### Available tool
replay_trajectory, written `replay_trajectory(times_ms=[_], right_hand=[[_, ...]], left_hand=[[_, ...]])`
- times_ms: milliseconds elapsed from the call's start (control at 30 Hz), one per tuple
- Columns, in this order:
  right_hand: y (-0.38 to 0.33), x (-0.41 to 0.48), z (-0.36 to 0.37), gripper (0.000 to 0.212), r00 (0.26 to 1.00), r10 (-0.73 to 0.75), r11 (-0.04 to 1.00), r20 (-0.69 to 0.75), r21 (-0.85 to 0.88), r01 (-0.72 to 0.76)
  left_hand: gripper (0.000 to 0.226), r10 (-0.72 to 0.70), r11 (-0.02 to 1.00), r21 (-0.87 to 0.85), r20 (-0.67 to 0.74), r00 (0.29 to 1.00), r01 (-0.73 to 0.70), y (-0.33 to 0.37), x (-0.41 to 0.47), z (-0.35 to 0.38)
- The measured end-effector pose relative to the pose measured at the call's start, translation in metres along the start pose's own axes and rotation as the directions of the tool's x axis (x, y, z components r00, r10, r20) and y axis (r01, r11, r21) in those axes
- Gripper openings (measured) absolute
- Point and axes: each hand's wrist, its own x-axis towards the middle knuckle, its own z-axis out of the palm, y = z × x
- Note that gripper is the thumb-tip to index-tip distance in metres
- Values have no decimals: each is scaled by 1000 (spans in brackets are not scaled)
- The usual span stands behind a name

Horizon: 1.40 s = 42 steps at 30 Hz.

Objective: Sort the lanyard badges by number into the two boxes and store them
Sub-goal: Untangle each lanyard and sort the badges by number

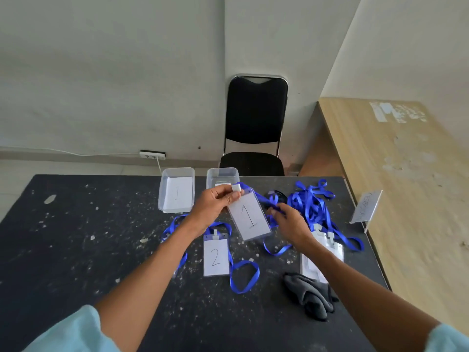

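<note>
My left hand (214, 203) pinches the white clip at the top of a badge marked 1 (250, 217) and holds it above the table. My right hand (289, 223) grips that badge's blue lanyard (272, 199) just to the right. A badge marked 2 (216, 256) lies flat on the black table (76, 250), its lanyard looped beside it. A stack of badges (330, 247) lies under my right forearm, with tangled blue lanyards (312, 201) behind. Two clear boxes stand at the far edge: the left one (177, 190) holds a paper marked 1, the right one (222, 177) is partly hidden by my hand.
A grey cloth (311, 294) lies near the table's right front. A clear sign holder (365, 207) stands at the right edge. A black chair (256, 128) sits behind the table, and a wooden counter (406, 174) runs along the right. Another lanyard (173, 227) lies under my left forearm.
</note>
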Motion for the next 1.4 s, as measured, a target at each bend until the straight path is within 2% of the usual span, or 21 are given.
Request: replay_trajectory(times_ms=[67,133,167,200,300,400,533,667,800,933,1033,1100,1133,1200,1267,1400], right_hand=[[-15,-5,6,27,983,77,949,170,288,-124],[-32,-11,13,38,925,90,791,370,538,-292],[-39,-14,18,41,901,68,742,429,582,-333],[-43,-14,24,41,891,41,749,452,576,-327],[-51,-16,40,28,905,-18,884,425,430,-184],[-55,-14,60,28,908,1,917,419,361,-167],[-76,-17,101,27,906,41,823,421,501,-269],[-114,-15,136,16,938,-55,739,342,646,-192],[-133,-10,158,23,933,-98,692,345,697,-185],[-113,-16,194,22,890,80,775,449,534,-338],[-88,-26,223,21,865,248,794,436,421,-439],[-75,-31,241,23,863,316,828,395,329,-454],[-71,-33,248,26,867,332,850,371,282,-446],[-67,-37,258,33,882,352,898,314,151,-413],[-64,-39,266,37,893,367,921,262,29,-387],[-59,-46,273,42,906,357,934,227,-123,-337]], left_hand=[[20,4,1000,1,-31,1000,-4,4,3,-10],[19,8,999,44,-65,998,-5,3,5,-15],[19,-2,998,69,-78,997,7,1,6,-17],[21,-20,996,87,-84,996,27,-2,6,-20],[28,-72,990,114,-108,992,84,-13,5,-31],[32,-117,983,115,-215,970,144,-24,-2,-46],[45,-191,972,67,-329,925,225,-39,-16,-75],[67,-243,962,6,-443,863,274,-48,-25,-113],[65,-308,949,-84,-443,842,303,-61,-33,-146],[61,-409,899,-38,-430,805,436,-83,-38,-159],[56,-511,853,-88,-349,786,515,-107,-46,-159],[45,-526,844,-99,-351,775,528,-124,-52,-157],[38,-516,845,-75,-375,770,529,-132,-53,-157],[24,-447,846,78,-434,782,527,-141,-56,-158],[21,-374,821,231,-473,798,522,-143,-58,-159],[17,-324,783,329,-509,797,528,-148,-61,-159]])
